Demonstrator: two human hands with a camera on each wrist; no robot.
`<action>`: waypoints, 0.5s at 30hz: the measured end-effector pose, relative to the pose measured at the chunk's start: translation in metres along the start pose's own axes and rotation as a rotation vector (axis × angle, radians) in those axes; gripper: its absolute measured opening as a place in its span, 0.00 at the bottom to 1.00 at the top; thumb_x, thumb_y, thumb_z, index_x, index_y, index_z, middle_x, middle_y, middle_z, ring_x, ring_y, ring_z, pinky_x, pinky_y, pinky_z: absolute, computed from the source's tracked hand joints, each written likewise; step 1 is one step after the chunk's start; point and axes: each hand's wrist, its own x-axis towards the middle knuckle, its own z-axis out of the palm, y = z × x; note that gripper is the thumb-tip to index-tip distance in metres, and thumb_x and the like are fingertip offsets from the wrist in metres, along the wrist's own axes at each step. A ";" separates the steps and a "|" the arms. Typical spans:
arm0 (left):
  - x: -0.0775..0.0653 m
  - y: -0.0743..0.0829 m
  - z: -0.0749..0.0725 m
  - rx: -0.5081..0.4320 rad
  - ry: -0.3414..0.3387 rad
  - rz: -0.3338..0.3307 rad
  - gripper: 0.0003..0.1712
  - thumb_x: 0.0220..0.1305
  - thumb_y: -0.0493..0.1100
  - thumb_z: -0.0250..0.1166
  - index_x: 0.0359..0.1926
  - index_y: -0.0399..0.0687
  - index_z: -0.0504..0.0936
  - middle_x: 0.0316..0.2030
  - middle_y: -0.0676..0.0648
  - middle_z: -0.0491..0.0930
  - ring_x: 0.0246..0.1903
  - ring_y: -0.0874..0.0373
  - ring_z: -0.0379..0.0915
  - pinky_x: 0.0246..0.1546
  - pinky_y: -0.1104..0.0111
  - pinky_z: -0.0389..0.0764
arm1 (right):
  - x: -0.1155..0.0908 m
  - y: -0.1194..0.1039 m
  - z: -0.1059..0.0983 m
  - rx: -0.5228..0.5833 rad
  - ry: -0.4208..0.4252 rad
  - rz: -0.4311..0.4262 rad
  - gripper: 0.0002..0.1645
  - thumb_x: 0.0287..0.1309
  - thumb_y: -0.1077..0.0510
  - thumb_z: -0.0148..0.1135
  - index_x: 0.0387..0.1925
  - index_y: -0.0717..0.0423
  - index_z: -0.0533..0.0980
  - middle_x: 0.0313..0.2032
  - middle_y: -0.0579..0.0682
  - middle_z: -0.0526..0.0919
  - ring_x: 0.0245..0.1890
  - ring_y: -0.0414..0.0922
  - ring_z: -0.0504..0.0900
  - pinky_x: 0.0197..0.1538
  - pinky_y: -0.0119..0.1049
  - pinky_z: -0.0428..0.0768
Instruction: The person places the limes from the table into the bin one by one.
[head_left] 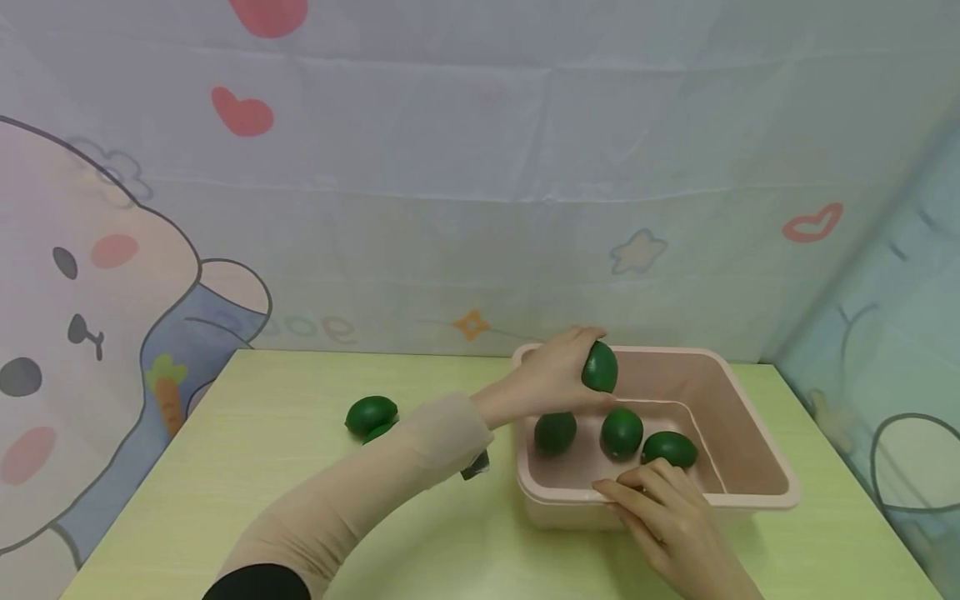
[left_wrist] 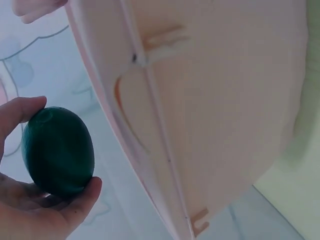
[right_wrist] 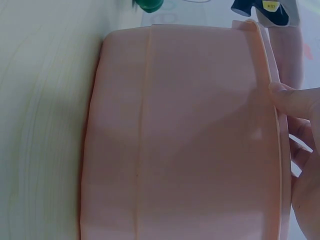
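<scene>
Over the pink plastic bin (head_left: 720,408), my left hand (head_left: 553,377) holds a dark green oval fruit (head_left: 601,367) between thumb and fingers. The left wrist view shows the held fruit (left_wrist: 58,151) close up, smooth, beside the bin's outer side (left_wrist: 225,110). Three similar fruits lie on the bin floor: one at left (head_left: 556,433), one in the middle (head_left: 622,432) and one at right (head_left: 670,449), partly behind my right hand (head_left: 671,517). That hand grips the bin's near rim, with the thumb (right_wrist: 292,100) outside and the other fingers over the edge.
Two more green fruits, a full one (head_left: 371,414) and one partly hidden (head_left: 379,432) by my left sleeve (head_left: 397,467), lie left of the bin on the light green table (head_left: 300,417). A printed cloth (head_left: 420,125) hangs behind the table; another (head_left: 892,333) hangs along its right side.
</scene>
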 end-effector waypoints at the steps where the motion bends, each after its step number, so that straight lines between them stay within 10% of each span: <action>1: 0.001 0.000 0.000 0.001 -0.015 0.002 0.49 0.54 0.58 0.69 0.71 0.47 0.59 0.68 0.46 0.65 0.62 0.54 0.69 0.55 0.65 0.78 | 0.000 0.000 0.000 0.002 0.003 -0.002 0.22 0.71 0.47 0.48 0.42 0.55 0.85 0.34 0.42 0.80 0.36 0.39 0.70 0.43 0.28 0.65; 15: 0.018 0.001 0.006 0.102 -0.196 0.034 0.41 0.55 0.57 0.70 0.65 0.47 0.66 0.60 0.49 0.71 0.47 0.61 0.72 0.41 0.76 0.76 | 0.001 -0.001 0.000 0.006 0.004 0.002 0.21 0.71 0.48 0.47 0.44 0.53 0.84 0.33 0.41 0.80 0.35 0.37 0.70 0.42 0.27 0.65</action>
